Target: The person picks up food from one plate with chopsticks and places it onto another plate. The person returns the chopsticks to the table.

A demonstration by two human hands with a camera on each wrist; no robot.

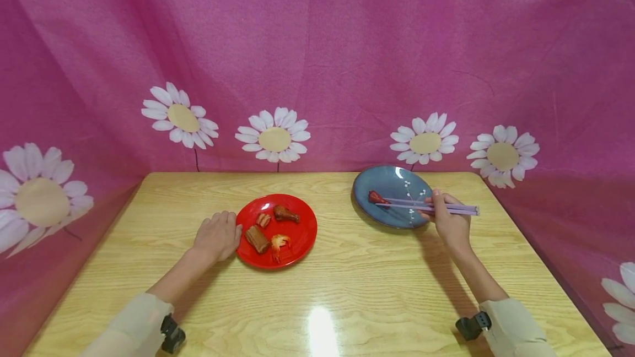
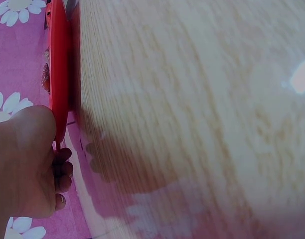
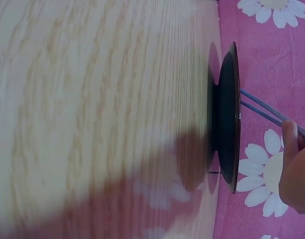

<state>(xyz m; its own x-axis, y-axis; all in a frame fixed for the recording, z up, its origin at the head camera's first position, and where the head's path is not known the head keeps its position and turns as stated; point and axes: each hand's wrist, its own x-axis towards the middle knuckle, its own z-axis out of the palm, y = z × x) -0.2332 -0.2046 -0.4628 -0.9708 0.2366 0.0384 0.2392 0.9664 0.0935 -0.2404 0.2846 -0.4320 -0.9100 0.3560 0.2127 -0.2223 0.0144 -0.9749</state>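
Observation:
My right hand (image 1: pixel 452 223) holds a pair of lilac chopsticks (image 1: pixel 458 209) above the blue plate (image 1: pixel 392 178). The chopstick tips are at a dark red piece of food (image 1: pixel 378 198) on that plate; whether they pinch it I cannot tell. At the left, my left hand (image 1: pixel 217 237) grips the rim of a red plate (image 1: pixel 305 230), thumb at the edge and fingers curled beside it in the left wrist view. On the red plate lie a brown drumstick (image 1: pixel 286 214), a shrimp-like orange piece (image 1: pixel 280 242), a ribbed brown block (image 1: pixel 257 239) and a small brown piece (image 1: pixel 263 220).
Both plates stand on a light wooden table (image 1: pixel 347 285), the blue one near its back edge. A pink cloth (image 1: pixel 317 59) with white daisies hangs behind and at the sides. Each sleeve carries a small black device (image 1: pixel 172 335) at the wrist.

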